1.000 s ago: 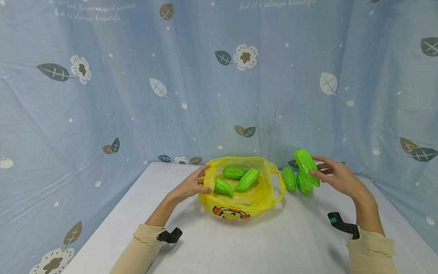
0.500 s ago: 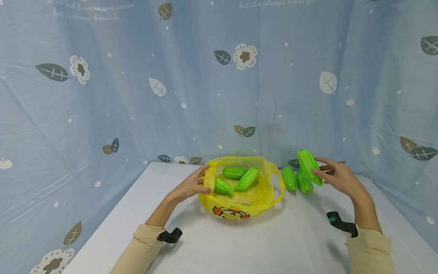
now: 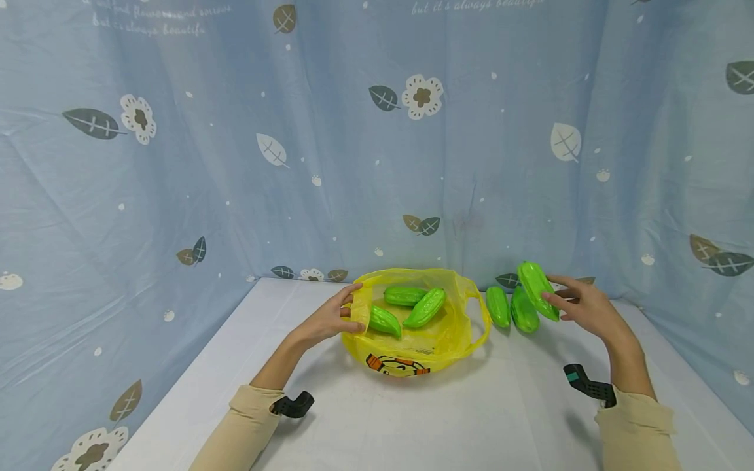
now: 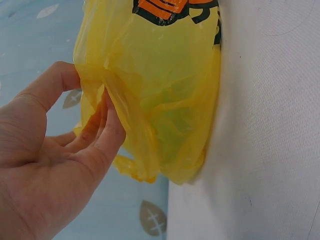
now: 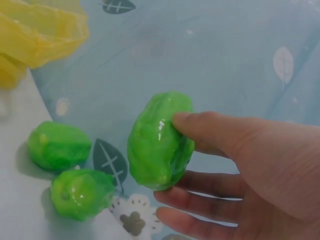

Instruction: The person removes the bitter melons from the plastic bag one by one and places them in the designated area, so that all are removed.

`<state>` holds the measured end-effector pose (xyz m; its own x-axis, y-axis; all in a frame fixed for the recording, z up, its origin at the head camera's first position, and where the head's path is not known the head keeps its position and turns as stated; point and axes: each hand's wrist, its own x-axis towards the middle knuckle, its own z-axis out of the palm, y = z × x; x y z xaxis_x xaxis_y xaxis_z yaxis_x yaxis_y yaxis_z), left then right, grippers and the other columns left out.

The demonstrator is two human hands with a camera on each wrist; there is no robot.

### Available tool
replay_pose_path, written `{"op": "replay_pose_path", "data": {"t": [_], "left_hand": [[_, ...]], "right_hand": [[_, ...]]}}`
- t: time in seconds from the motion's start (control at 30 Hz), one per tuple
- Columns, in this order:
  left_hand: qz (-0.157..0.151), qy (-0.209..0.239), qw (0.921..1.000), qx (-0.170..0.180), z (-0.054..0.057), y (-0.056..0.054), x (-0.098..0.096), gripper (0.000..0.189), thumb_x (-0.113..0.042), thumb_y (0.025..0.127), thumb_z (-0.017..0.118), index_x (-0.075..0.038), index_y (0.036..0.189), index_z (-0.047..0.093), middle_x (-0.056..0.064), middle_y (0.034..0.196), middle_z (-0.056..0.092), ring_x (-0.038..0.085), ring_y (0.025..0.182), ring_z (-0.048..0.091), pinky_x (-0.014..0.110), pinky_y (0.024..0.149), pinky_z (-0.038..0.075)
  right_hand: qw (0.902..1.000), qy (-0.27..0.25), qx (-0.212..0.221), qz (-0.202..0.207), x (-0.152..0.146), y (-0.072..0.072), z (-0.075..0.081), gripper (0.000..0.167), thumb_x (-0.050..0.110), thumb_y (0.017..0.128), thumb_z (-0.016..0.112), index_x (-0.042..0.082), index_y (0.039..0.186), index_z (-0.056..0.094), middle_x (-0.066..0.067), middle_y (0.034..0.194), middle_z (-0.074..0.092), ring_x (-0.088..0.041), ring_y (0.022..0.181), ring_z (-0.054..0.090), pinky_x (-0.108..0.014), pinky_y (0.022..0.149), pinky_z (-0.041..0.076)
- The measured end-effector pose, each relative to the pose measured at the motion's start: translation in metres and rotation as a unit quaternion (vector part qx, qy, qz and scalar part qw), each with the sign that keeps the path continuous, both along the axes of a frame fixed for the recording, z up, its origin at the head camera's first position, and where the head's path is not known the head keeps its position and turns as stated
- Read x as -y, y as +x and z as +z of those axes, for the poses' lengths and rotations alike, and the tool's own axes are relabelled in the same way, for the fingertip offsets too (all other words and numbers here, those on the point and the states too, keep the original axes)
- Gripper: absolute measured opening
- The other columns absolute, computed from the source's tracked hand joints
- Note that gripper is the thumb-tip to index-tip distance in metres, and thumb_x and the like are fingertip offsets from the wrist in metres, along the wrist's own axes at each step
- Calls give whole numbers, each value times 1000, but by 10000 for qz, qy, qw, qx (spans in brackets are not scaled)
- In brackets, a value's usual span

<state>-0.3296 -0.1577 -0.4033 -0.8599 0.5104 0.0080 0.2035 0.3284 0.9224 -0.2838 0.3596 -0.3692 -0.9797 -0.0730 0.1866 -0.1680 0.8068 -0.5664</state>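
Note:
A yellow plastic bag (image 3: 453,350) lies with its mouth open, and several green bitter melons rest inside, one of them a bitter melon (image 3: 425,309) near the middle. At the bag's left side, my left hand (image 3: 321,324) grips the edge; in the left wrist view its fingers go behind the thin plastic (image 4: 175,95) with the thumb in front. My right hand (image 3: 589,311) pinches another bitter melon (image 5: 160,142) between thumb and fingers, raised and tilted above the table. Below and left of it, two bitter melons (image 3: 497,307) lie side by side.
The white table (image 3: 424,425) carries everything. A blue curtain (image 3: 471,163) with leaf and flower prints hangs close behind it and along both sides. The bag's loop handle (image 3: 484,324) sticks out toward the two loose melons. Black wrist devices (image 3: 294,405) sit on both forearms.
My right hand has shifted slightly right with its bitter melon, which also sits a little lower, showing more of the melon beneath. The left hand and bag have stayed put.

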Motion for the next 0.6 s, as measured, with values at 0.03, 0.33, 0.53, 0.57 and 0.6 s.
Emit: {"op": "replay_pose_path", "data": {"t": [0.03, 0.33, 0.53, 0.57, 0.6], "left_hand": [[-3, -11, 10000, -10, 0, 0, 0, 99, -16, 80, 77, -23, 158, 17, 12, 156, 33, 30, 127, 55, 40, 96, 52], [18, -86, 9999, -56, -1, 1, 1, 98, -19, 80, 77, -24, 157, 17, 13, 159, 28, 33, 131, 50, 44, 99, 50], [21, -57, 10000, -2, -1, 1, 0, 97, -18, 81, 77, -24, 158, 17, 13, 160, 25, 34, 132, 50, 44, 99, 50], [15, -50, 10000, 10, -1, 1, -1, 98, -18, 81, 77, -24, 158, 17, 13, 160, 26, 33, 132, 50, 44, 99, 50], [12, -45, 10000, 12, -1, 1, -1, 97, -18, 81, 77, -24, 158, 17, 13, 160, 25, 33, 132, 50, 44, 99, 50]], "right_hand": [[10000, -14, 2, -2, -1, -1, -1, 72, 45, 98, 55, -1, 150, 36, -39, 126, 55, -43, 99, 67, -44, 72, 58], [10000, -21, 83, 6, -8, -4, -8, 73, 45, 99, 53, -3, 150, 33, -43, 126, 53, -40, 90, 70, -45, 72, 59], [9999, -49, 127, 13, -10, -3, -11, 73, 45, 99, 51, -5, 150, 32, -44, 127, 51, -39, 88, 71, -44, 72, 59], [9999, -66, 129, -1, -10, -3, -12, 73, 45, 99, 52, -5, 150, 32, -44, 127, 51, -40, 89, 70, -43, 71, 59], [9999, -83, 139, -11, -11, -3, -13, 73, 44, 99, 52, -5, 150, 32, -44, 127, 51, -41, 90, 70, -42, 71, 59]]}}
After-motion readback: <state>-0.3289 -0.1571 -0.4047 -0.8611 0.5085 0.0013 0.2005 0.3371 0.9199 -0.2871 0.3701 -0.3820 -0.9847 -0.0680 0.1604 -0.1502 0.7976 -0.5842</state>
